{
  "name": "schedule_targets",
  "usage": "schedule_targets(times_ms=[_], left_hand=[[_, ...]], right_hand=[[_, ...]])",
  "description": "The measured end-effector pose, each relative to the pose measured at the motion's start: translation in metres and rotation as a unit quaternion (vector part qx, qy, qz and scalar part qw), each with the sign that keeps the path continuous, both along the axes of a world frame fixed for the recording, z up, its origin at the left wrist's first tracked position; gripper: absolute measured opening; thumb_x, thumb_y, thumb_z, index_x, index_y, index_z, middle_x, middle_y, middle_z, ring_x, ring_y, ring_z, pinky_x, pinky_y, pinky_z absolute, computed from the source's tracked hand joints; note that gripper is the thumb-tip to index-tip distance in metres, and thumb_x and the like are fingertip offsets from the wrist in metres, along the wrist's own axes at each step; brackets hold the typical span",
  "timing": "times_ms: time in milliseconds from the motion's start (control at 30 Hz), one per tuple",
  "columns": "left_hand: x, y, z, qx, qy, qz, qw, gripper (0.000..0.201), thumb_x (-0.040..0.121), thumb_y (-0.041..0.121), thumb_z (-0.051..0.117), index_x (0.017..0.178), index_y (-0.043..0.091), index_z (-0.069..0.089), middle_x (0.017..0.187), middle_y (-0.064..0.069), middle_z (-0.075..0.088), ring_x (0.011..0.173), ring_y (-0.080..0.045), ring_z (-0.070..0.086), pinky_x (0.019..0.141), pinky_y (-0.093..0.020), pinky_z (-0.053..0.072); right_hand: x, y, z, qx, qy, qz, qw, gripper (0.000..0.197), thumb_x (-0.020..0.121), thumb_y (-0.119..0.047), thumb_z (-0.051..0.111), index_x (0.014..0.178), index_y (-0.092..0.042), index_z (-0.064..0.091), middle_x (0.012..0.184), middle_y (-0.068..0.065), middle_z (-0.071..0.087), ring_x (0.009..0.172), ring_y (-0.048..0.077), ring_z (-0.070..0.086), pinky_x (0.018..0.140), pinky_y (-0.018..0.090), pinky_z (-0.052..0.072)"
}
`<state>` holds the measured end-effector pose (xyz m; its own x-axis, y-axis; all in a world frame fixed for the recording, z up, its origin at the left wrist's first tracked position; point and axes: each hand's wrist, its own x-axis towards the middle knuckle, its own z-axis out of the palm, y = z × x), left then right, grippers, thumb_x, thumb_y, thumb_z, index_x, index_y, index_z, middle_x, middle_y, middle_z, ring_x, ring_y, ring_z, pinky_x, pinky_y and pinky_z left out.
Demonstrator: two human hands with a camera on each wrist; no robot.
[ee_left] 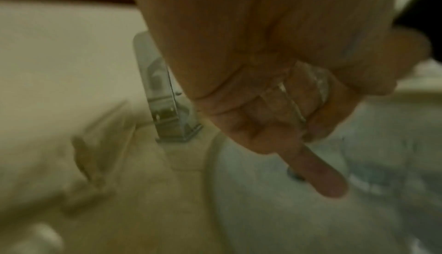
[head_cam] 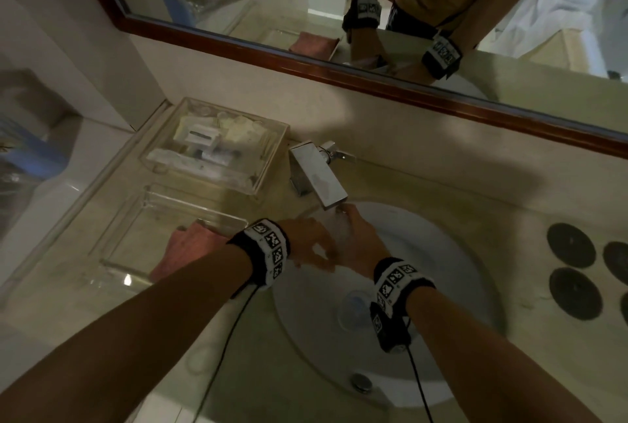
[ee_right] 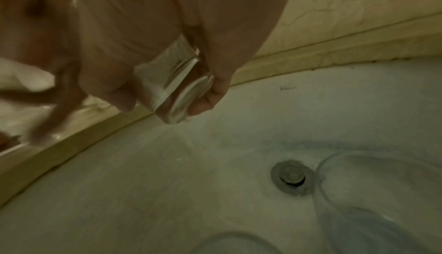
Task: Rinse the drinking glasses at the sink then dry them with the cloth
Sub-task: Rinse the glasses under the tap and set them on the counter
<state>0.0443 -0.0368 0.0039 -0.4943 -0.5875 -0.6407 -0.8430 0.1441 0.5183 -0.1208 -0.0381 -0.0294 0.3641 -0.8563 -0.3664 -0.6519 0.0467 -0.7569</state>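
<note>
Under the spout of the chrome faucet (head_cam: pixel 317 178), both hands meet over the white sink (head_cam: pixel 452 252). The right hand (head_cam: pixel 356 239) is wrapped around a clear drinking glass (ee_right: pixel 177 88), fingers and thumb curled about its wall, the thick base tilted down toward the basin. The left hand (head_cam: pixel 306 242) is at the same glass, its fingers curled against the clear wall in the left wrist view (one finger sticks out straight below the rest). Another glass (ee_right: pixel 373 197) lies in the basin beside the drain (ee_right: pixel 291 177), in front of the faucet. A pink cloth (head_cam: pixel 185 249) sits left of the faucet on the table (head_cam: pixel 509 212), partly under a clear acrylic tray (head_cam: pixel 142 235). Behind that tray, close to the faucet's left, stands a clear box of toiletries (head_cam: pixel 217 147). Dark round coasters (head_cam: pixel 571 246) lie right of the faucet, well apart from it.
</note>
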Motion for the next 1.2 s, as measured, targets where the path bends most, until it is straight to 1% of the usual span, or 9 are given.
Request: schedule_targets(times_ms=[100, 433, 667, 733, 800, 867, 933, 1100, 1200], left_hand=[[0.005, -0.003, -0.001, -0.132, -0.112, -0.093, 0.980, 0.052, 0.092, 0.044, 0.055, 0.138, 0.020, 0.047, 0.141, -0.002, 0.048, 0.126, -0.024, 0.048, 0.103, -0.031, 0.036], [-0.003, 0.005, -0.005, -0.129, 0.047, 0.048, 0.989, 0.022, 0.093, 0.017, 0.057, 0.112, 0.016, 0.069, 0.110, -0.004, 0.068, 0.091, -0.015, 0.061, 0.071, -0.010, 0.037], [-0.013, 0.010, -0.007, -0.056, 0.178, 0.165, 0.968, 0.016, 0.092, 0.019, 0.060, 0.103, 0.014, 0.071, 0.099, 0.004, 0.069, 0.066, -0.017, 0.072, 0.071, -0.031, 0.059], [-0.008, 0.007, -0.007, -0.056, 0.149, 0.113, 0.981, 0.023, 0.091, 0.026, 0.062, 0.112, 0.017, 0.068, 0.113, 0.000, 0.068, 0.079, -0.019, 0.071, 0.073, -0.029, 0.058], [0.001, 0.000, -0.007, -0.117, -0.009, -0.036, 0.992, 0.040, 0.092, 0.035, 0.059, 0.129, 0.019, 0.056, 0.134, -0.001, 0.056, 0.111, -0.020, 0.059, 0.091, -0.029, 0.048], [0.004, -0.006, -0.001, -0.197, -0.152, -0.188, 0.950, 0.044, 0.097, 0.036, 0.049, 0.137, 0.017, 0.046, 0.144, -0.001, 0.043, 0.127, -0.025, 0.045, 0.102, -0.035, 0.037], [0.002, -0.011, 0.003, -0.248, -0.177, -0.239, 0.922, 0.038, 0.101, 0.032, 0.040, 0.133, 0.014, 0.050, 0.144, -0.003, 0.044, 0.129, -0.026, 0.044, 0.104, -0.036, 0.036], [0.002, -0.005, 0.002, -0.204, -0.077, -0.131, 0.967, 0.035, 0.098, 0.030, 0.049, 0.129, 0.019, 0.058, 0.134, -0.008, 0.054, 0.119, -0.030, 0.053, 0.099, -0.035, 0.042], [0.002, 0.005, -0.001, -0.144, 0.048, 0.002, 0.988, 0.025, 0.094, 0.021, 0.056, 0.117, 0.022, 0.068, 0.120, -0.005, 0.063, 0.094, -0.023, 0.065, 0.081, -0.026, 0.052]], right_hand=[[-0.001, -0.004, 0.007, -0.010, 0.009, 0.007, 1.000, 0.089, 0.065, -0.017, 0.085, 0.138, -0.018, 0.034, 0.117, 0.004, 0.061, 0.104, 0.025, 0.063, 0.082, 0.038, 0.054], [0.006, -0.003, 0.011, -0.041, 0.013, -0.023, 0.999, 0.097, 0.064, -0.018, 0.087, 0.143, -0.010, 0.031, 0.137, 0.011, 0.046, 0.124, 0.026, 0.049, 0.100, 0.036, 0.046], [0.004, 0.007, -0.001, -0.046, 0.018, -0.074, 0.996, 0.087, 0.072, -0.013, 0.081, 0.143, -0.010, 0.031, 0.145, 0.007, 0.036, 0.132, 0.023, 0.040, 0.099, 0.020, 0.031], [0.002, 0.006, 0.002, -0.055, 0.015, -0.056, 0.997, 0.086, 0.071, -0.021, 0.083, 0.142, -0.014, 0.034, 0.141, 0.004, 0.041, 0.126, 0.021, 0.044, 0.099, 0.024, 0.037], [-0.001, 0.003, 0.006, -0.058, 0.029, -0.025, 0.998, 0.084, 0.070, -0.023, 0.084, 0.139, -0.015, 0.037, 0.135, 0.004, 0.049, 0.119, 0.022, 0.051, 0.099, 0.034, 0.045], [-0.004, 0.002, 0.010, -0.052, 0.025, -0.004, 0.998, 0.081, 0.067, -0.015, 0.084, 0.135, -0.015, 0.039, 0.125, 0.006, 0.058, 0.111, 0.025, 0.059, 0.091, 0.043, 0.052], [-0.006, 0.003, 0.009, -0.043, 0.002, 0.000, 0.999, 0.085, 0.064, -0.012, 0.085, 0.134, -0.017, 0.037, 0.116, 0.006, 0.063, 0.102, 0.026, 0.064, 0.082, 0.044, 0.055], [-0.004, 0.006, 0.006, -0.029, -0.031, -0.036, 0.998, 0.086, 0.064, -0.017, 0.087, 0.133, -0.017, 0.036, 0.112, 0.001, 0.062, 0.099, 0.020, 0.064, 0.081, 0.038, 0.056], [0.004, 0.010, 0.002, -0.052, -0.056, -0.082, 0.994, 0.083, 0.068, -0.021, 0.086, 0.136, -0.013, 0.040, 0.129, 0.004, 0.054, 0.114, 0.019, 0.055, 0.094, 0.033, 0.049]])
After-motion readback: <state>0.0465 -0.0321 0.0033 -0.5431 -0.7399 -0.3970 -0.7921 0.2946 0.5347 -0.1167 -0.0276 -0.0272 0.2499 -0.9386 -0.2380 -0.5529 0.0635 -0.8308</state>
